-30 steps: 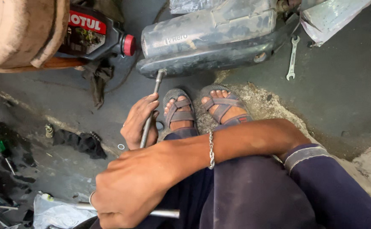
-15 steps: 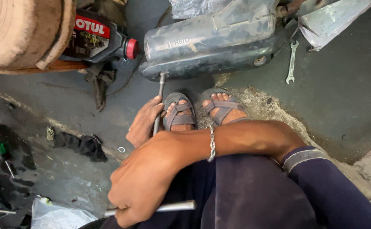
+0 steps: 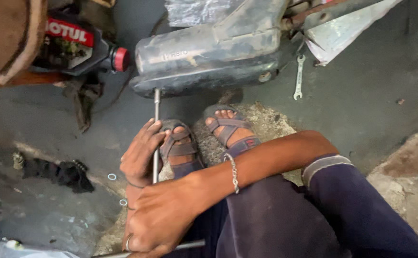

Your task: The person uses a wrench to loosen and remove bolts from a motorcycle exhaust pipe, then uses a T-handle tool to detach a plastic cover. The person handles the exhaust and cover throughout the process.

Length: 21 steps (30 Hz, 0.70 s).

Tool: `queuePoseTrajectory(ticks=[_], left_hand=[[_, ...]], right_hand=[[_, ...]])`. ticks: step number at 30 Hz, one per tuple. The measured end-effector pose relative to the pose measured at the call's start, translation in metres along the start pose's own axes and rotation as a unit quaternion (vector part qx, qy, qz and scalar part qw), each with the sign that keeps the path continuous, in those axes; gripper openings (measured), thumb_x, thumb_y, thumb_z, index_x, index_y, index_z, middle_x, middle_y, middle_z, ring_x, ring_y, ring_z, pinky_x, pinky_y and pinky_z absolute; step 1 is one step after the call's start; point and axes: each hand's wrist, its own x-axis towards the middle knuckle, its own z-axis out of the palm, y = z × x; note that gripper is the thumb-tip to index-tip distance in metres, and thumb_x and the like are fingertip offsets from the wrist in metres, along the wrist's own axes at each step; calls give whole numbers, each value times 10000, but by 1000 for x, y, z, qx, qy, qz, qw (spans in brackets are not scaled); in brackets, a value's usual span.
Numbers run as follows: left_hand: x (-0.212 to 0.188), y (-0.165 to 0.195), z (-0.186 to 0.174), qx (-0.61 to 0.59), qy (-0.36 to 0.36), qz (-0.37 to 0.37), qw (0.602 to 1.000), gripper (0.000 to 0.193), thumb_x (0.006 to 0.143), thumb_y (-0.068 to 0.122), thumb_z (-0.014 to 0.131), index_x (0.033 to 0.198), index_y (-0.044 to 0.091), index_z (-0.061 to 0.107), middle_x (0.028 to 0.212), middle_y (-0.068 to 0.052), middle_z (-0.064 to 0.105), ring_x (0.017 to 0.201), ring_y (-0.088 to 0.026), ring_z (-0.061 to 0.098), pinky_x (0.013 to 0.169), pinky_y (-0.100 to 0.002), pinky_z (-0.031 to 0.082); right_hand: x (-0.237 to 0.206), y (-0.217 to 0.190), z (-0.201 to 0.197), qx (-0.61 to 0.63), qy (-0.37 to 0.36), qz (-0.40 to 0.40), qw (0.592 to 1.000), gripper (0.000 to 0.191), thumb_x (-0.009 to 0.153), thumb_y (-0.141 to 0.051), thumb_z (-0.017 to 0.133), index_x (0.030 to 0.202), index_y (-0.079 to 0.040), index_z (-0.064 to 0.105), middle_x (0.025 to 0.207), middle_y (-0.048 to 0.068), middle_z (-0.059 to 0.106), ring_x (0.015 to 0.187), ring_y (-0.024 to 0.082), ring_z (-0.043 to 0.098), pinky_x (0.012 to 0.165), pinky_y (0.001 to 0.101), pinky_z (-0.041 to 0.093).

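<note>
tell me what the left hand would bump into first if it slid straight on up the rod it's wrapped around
Following the metal rod upward from the left hand, the first thing in line looks like the dark metal tank, where the rod's far end meets its lower edge. Nothing else shows along that stretch, though depth is hard to judge.

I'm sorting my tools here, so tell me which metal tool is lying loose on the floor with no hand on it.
The small spanner, lying alone on the grey floor near the dark tank. The long rod is gripped by the left hand; the right hand holds its handle.

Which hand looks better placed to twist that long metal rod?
Probably the right hand: it grips the crossbar at the near end of the rod. The left hand merely steadies its shaft.
</note>
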Motion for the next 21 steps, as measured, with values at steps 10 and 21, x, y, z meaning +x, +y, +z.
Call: queuePoseTrajectory(ticks=[10,21], left_hand=[[-4,5,4,61,39,-27,997,165,861,-23,810,985,-58,706,1015,-211,751,1046,-348,759,945,-407,610],[0,-8,15,26,109,-3,994,206,829,-33,851,976,-60,709,975,-217,755,957,-328,768,895,-379,621]], right_hand=[[-30,22,-37,-17,91,-104,990,247,938,-185,639,1152,-68,683,1047,77,645,1012,276,658,864,389,507],[-23,21,-48,3,106,-132,986,334,1016,-399,692,1164,-100,717,988,32,662,901,235,655,765,387,495]])
